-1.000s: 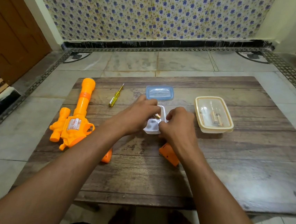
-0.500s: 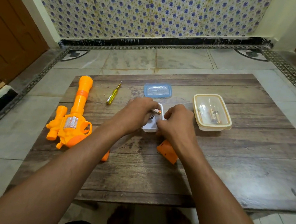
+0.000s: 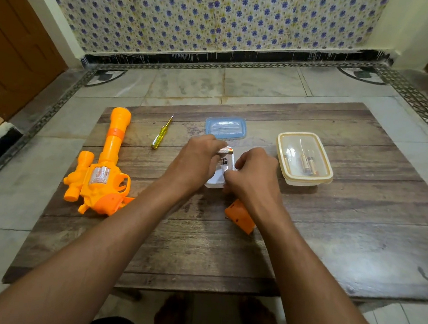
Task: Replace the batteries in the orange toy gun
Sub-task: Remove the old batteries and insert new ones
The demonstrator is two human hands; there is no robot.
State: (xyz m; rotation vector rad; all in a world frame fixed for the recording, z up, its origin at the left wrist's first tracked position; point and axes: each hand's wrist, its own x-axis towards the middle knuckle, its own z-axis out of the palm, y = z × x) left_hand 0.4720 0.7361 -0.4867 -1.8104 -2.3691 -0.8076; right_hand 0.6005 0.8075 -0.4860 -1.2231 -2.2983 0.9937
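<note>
Battery (image 3: 225,151) in left-hand (image 3: 197,157) pinch grip

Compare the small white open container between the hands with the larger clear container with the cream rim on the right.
The small white open container has no lid on; the clear container with the cream rim is closed. The white one is smaller and opaque, the cream-rimmed one larger and see-through. The right hand grips the white one; nothing touches the cream-rimmed one. Both sit on the wooden table and hold batteries.
</note>
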